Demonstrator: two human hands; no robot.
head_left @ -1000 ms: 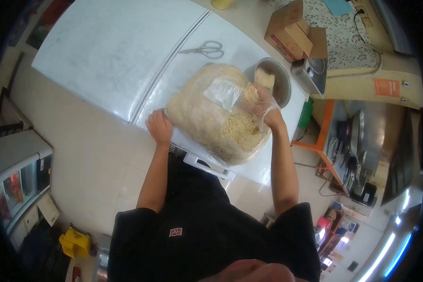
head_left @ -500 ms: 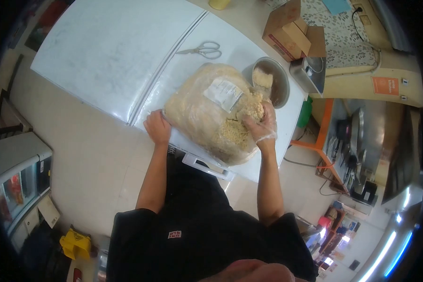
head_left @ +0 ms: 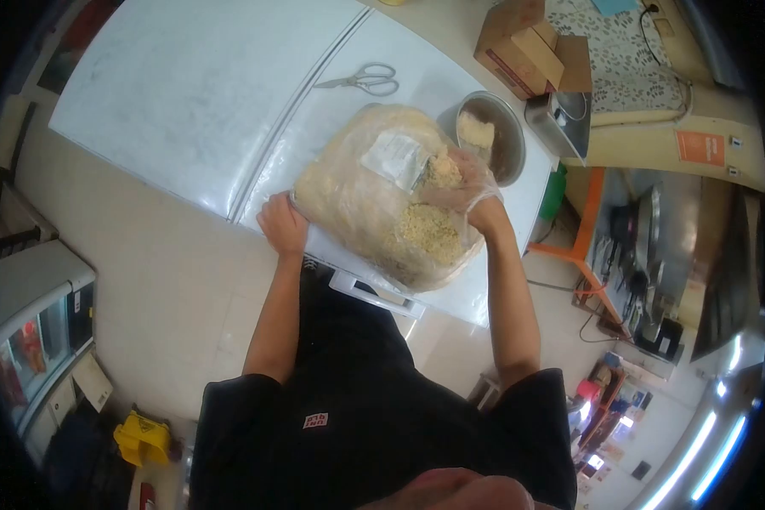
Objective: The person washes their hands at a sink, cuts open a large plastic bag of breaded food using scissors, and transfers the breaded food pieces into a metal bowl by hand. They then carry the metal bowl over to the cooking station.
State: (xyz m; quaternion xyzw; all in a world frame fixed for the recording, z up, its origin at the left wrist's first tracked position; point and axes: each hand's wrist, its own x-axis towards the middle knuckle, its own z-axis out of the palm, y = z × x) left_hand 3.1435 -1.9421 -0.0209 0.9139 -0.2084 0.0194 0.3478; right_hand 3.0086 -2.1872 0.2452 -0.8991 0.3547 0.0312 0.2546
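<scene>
A large clear plastic bag (head_left: 340,161) full of pale yellow crumbly food (head_left: 421,234) lies on the white lid, with a white label (head_left: 393,158) on top. My left hand (head_left: 283,224) is closed at the bag's lower left corner, its fingers curled against the plastic. My right hand (head_left: 474,189), in a thin clear glove, reaches into the bag's opening on the right. Its fingers are closed round a clump of the crumbly food (head_left: 443,172); the fingertips are partly hidden. A metal bowl (head_left: 513,157) beyond it holds a pale block of the food (head_left: 476,133).
Scissors (head_left: 371,81) lie on the white lid (head_left: 195,93) beyond the bag. A cardboard box (head_left: 518,55) and a metal container (head_left: 561,123) stand past the bowl. A white handle (head_left: 374,296) juts from the near edge. An orange-framed stove table (head_left: 582,225) is at the right.
My right hand has moved up and slightly left over the bag with the clump, uncovering more crumbly food below. My left hand stays at the bag's corner.
</scene>
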